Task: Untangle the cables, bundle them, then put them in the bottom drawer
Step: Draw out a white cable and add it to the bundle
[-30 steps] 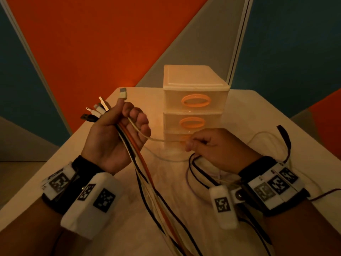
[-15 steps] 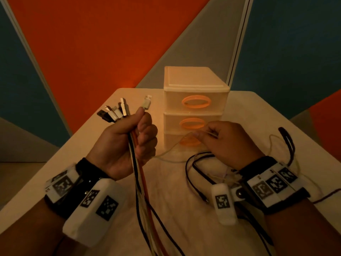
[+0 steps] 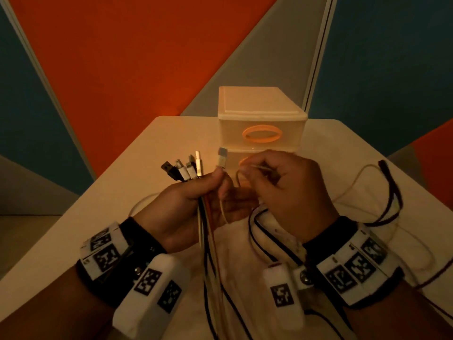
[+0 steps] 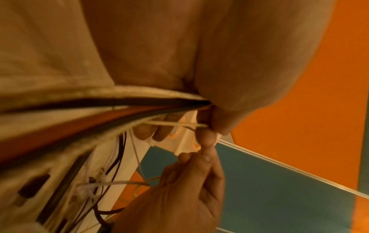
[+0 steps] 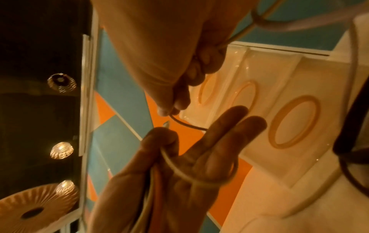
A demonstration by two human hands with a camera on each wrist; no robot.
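White, black and orange cables [image 3: 208, 231] stand gathered in the left hand [image 3: 188, 207], its grip closed round them, plugs up. Since a second ago the right hand [image 3: 289, 192] has risen to meet it, pinching a thin cream cable [image 3: 259, 166]; bundling nears. Slack trails toward the counter [image 3: 137, 168] edge; the translucent three-drawer unit [image 3: 259, 119] stays shut.

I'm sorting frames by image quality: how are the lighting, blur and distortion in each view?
Head view: dim, warm orange cast, yet the connector ends in the left hand stay fairly sharp. Left wrist view: the cable bundle is smeared by blur, and the palm fills the top. Right wrist view: ceiling lights glare against black, and the drawer unit looks tilted and warped by the wide lens.
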